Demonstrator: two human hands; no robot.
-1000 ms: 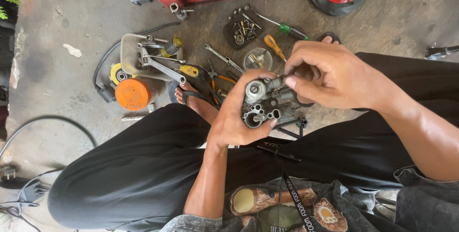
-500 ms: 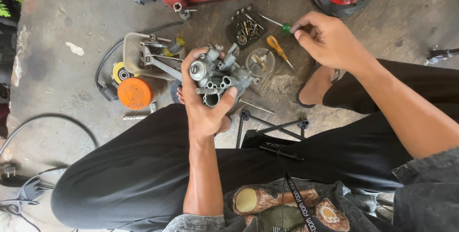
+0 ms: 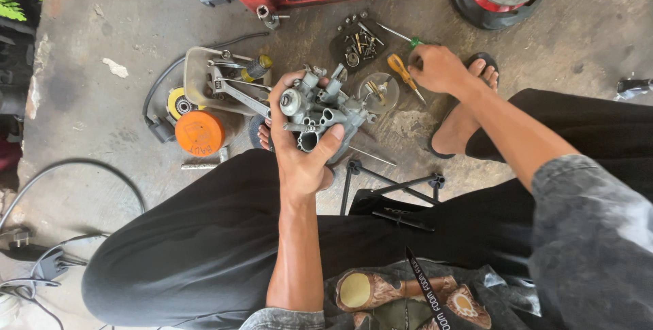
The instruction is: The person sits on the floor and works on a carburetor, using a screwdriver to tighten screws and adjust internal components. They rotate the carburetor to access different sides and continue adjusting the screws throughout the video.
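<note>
Centre frame: left hand is gripping a grey cast-metal carburettor body, fingers wrapped tight round it, holding it above the concrete floor. Right hand, upper right, is closing curled fingers on a green-handled screwdriver. Carburettor looks partly stripped; loose screws lying in a black tray.

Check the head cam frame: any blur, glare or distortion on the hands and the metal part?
Head view: even daylight, soft shadows; carburetor in the left hand sharp, slight sheen, no glare; right hand at the yellow-handled screwdriver barely blurred; wide-angle bend at the edges.
</note>
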